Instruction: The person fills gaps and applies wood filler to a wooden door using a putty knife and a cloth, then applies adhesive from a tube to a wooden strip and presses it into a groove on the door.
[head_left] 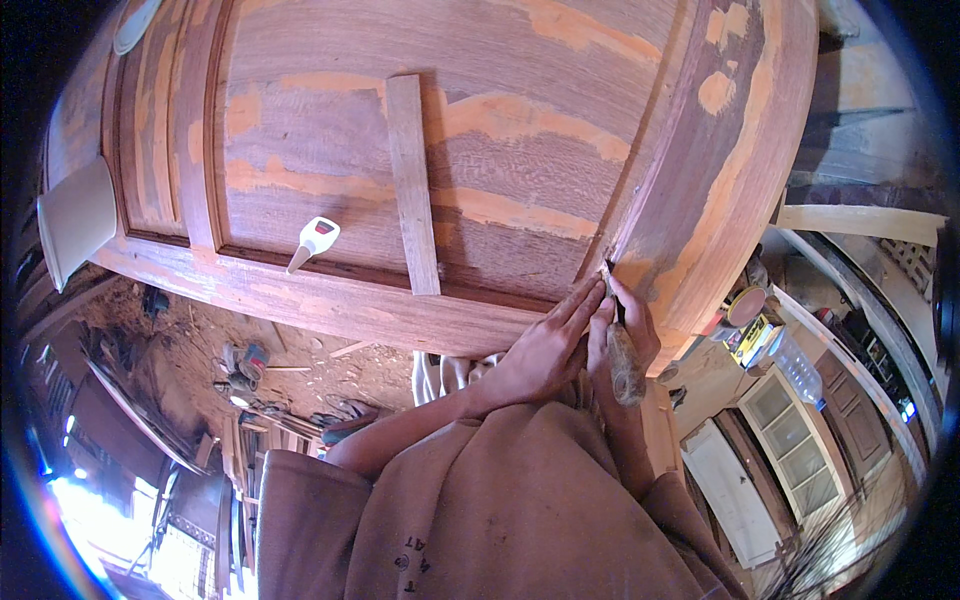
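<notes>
Both hands crowd the near right corner of the big reddish-brown panelled wooden door lying flat: the right hand clamps a worn wooden-handled chisel while the left hand, fingers flat and open, looks to be steadying the blade in the panel groove.

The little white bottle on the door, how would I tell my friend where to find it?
Start at the big wooden door lying flat. A loose wooden strip rests on its middle panel; the white bottle lies just left of it, near the panel's lower edge. It is the only white, pointed thing on the brown wood.
</notes>
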